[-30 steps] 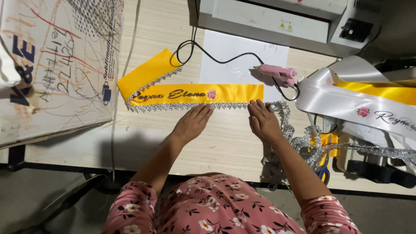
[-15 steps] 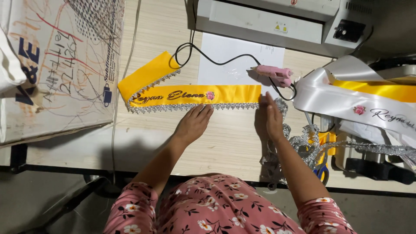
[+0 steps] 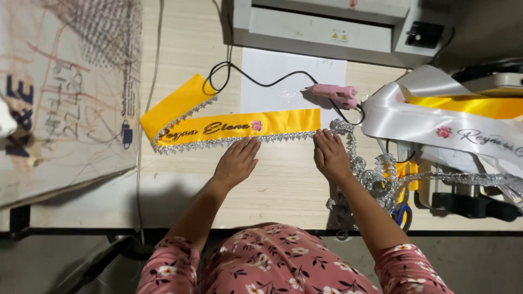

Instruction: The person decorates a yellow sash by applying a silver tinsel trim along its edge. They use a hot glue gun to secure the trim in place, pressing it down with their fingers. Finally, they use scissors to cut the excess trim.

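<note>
A yellow satin sash (image 3: 229,122) with black script lettering and a small pink rose lies flat on the wooden table (image 3: 283,179), folded back at its left end. Silver beaded trim (image 3: 239,140) runs along its lower edge. My left hand (image 3: 237,161) rests flat just below the trim near the sash's middle, fingertips touching it. My right hand (image 3: 329,155) lies flat at the sash's right end, fingers on the trim where it leaves the sash. Neither hand grips anything.
A pink glue gun (image 3: 335,95) with a black cord lies on white paper (image 3: 291,76) behind the sash. Loose silver trim (image 3: 376,179) piles at the right beside a white sash (image 3: 436,122) and scissors (image 3: 402,209). A grey machine (image 3: 321,24) stands at the back, a scribbled board (image 3: 60,98) at left.
Both hands have stayed at the sash's lower edge. My right hand's fingers drew closer together and shifted slightly along the trim at the sash's right end. The sash lies as before.
</note>
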